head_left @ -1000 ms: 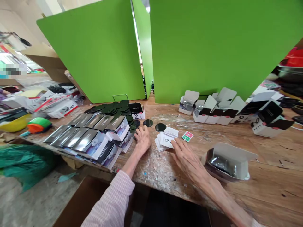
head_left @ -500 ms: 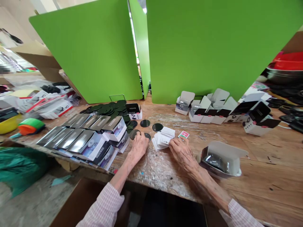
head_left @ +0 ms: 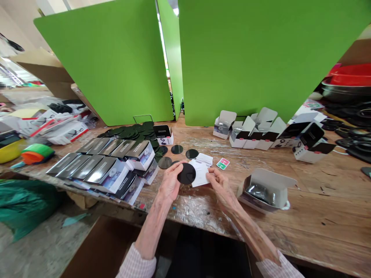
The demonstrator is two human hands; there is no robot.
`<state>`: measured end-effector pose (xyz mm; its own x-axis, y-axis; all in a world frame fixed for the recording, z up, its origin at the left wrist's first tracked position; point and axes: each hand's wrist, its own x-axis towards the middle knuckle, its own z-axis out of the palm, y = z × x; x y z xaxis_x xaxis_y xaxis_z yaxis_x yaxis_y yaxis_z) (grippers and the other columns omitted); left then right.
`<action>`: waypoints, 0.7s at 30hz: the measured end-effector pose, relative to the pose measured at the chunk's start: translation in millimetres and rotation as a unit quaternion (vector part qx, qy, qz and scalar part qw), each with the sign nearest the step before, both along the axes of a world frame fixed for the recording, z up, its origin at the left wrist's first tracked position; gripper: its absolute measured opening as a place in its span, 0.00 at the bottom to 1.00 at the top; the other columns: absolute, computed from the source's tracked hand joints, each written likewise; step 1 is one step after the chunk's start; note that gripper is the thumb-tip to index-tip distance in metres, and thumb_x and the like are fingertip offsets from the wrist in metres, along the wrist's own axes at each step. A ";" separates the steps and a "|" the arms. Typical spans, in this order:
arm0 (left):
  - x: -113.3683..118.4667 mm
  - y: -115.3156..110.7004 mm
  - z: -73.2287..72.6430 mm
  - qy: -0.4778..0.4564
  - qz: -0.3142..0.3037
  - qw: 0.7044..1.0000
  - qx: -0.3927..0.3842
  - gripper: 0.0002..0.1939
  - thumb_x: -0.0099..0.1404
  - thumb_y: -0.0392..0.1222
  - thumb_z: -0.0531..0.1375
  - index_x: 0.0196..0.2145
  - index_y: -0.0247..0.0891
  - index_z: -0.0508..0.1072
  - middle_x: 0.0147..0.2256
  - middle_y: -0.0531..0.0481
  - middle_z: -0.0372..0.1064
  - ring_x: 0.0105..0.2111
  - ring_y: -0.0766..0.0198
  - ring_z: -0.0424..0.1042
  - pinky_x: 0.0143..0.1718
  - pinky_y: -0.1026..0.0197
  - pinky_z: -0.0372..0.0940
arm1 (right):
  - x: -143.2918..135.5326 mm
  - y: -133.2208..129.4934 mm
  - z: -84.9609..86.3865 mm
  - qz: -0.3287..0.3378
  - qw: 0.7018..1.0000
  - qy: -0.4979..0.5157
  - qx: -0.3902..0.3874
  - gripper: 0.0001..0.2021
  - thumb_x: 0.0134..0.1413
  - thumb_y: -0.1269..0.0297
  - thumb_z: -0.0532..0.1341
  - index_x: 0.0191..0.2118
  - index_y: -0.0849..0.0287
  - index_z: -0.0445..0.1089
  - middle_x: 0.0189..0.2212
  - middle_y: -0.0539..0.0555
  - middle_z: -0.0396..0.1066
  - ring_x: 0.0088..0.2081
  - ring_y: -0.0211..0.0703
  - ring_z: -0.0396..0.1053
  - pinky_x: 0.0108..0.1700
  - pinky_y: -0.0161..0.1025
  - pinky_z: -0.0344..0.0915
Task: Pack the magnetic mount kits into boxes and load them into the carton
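Note:
A round black disc (head_left: pixel 186 173) is pinched in my left hand (head_left: pixel 171 181), raised over the bench's front part. Beside it, my right hand (head_left: pixel 220 183) grips a white paper card (head_left: pixel 199 173) by its right edge. The disc's right side meets or overlaps the card; whether they touch is unclear. More white cards (head_left: pixel 205 158) lie just behind. A pink and green card (head_left: pixel 223 163) rests right of them. Dark discs (head_left: pixel 192 154) lie loose on the wood, with a heap of discs (head_left: pixel 133 133) farther left. An open box (head_left: pixel 265 191) holding a dark wrapped item stands by my right forearm.
Stacked closed boxes (head_left: pixel 101 168) fill the bench's left front. Several open white boxes (head_left: pixel 255 133) stand along the green partition (head_left: pixel 246 58). A small black-and-white box (head_left: pixel 164 135) stands by the disc heap. Black items and red bowls (head_left: pixel 352 79) are at far right.
My left hand has lifted a black disc off the bench and brought it right. My right hand has picked up a white card. The open box at right appears slightly shifted left.

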<state>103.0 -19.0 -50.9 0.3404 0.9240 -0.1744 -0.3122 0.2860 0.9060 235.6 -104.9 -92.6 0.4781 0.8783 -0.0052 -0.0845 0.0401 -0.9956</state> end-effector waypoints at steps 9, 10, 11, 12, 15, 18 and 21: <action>49.9 -46.6 0.6 -0.098 -0.089 0.988 -0.076 0.17 0.51 0.41 0.63 0.40 0.39 0.76 0.37 0.49 0.74 0.42 0.62 0.71 0.49 0.59 0.62 | 5.1 -72.9 49.0 -0.114 0.958 -0.261 0.035 0.10 0.62 0.57 0.55 0.42 0.56 0.68 0.34 0.50 0.74 0.33 0.40 0.71 0.36 0.35 0.64; 61.5 -54.3 -2.5 -0.082 -0.124 0.988 -0.042 0.18 0.51 0.40 0.62 0.42 0.39 0.75 0.40 0.48 0.74 0.46 0.59 0.70 0.51 0.57 0.61 | 14.8 -86.9 56.9 -0.161 0.927 -0.335 0.046 0.08 0.63 0.60 0.55 0.43 0.55 0.68 0.34 0.49 0.74 0.33 0.39 0.71 0.36 0.34 0.63; 74.2 -63.0 -6.7 -0.056 -0.158 0.986 0.005 0.20 0.51 0.38 0.62 0.43 0.39 0.75 0.44 0.47 0.73 0.49 0.57 0.68 0.54 0.55 0.60 | 25.9 -99.4 62.7 -0.203 0.888 -0.409 0.059 0.07 0.64 0.62 0.55 0.44 0.55 0.68 0.35 0.49 0.74 0.32 0.38 0.70 0.36 0.34 0.63; 87.4 -72.5 -11.9 -0.026 -0.186 0.981 0.056 0.21 0.51 0.38 0.63 0.45 0.39 0.74 0.48 0.46 0.71 0.52 0.56 0.66 0.56 0.54 0.58 | 38.1 -109.7 65.9 -0.234 0.843 -0.479 0.069 0.07 0.64 0.65 0.55 0.44 0.55 0.68 0.35 0.50 0.74 0.32 0.38 0.70 0.37 0.34 0.62; 120.2 -97.9 -29.2 0.025 -0.212 0.964 0.161 0.20 0.55 0.39 0.63 0.48 0.40 0.72 0.50 0.44 0.69 0.53 0.54 0.66 0.58 0.52 0.58 | 72.7 -126.1 61.0 -0.229 0.726 -0.647 0.044 0.08 0.64 0.70 0.51 0.43 0.58 0.67 0.34 0.53 0.73 0.36 0.42 0.69 0.44 0.41 0.58; 127.8 -107.1 -41.5 0.041 -0.185 0.961 0.201 0.16 0.59 0.39 0.58 0.46 0.38 0.72 0.47 0.44 0.71 0.50 0.56 0.68 0.57 0.51 0.60 | 87.4 -124.6 47.6 -0.180 0.687 -0.705 -0.004 0.12 0.63 0.74 0.47 0.43 0.59 0.66 0.35 0.53 0.73 0.37 0.44 0.69 0.46 0.45 0.53; 109.7 -102.1 -43.1 0.052 -0.147 0.962 0.222 0.17 0.60 0.37 0.56 0.47 0.37 0.71 0.47 0.43 0.71 0.50 0.56 0.68 0.57 0.51 0.60 | 77.9 -115.4 42.3 -0.144 0.689 -0.710 0.001 0.14 0.61 0.77 0.46 0.45 0.59 0.64 0.35 0.53 0.73 0.37 0.43 0.69 0.46 0.46 0.51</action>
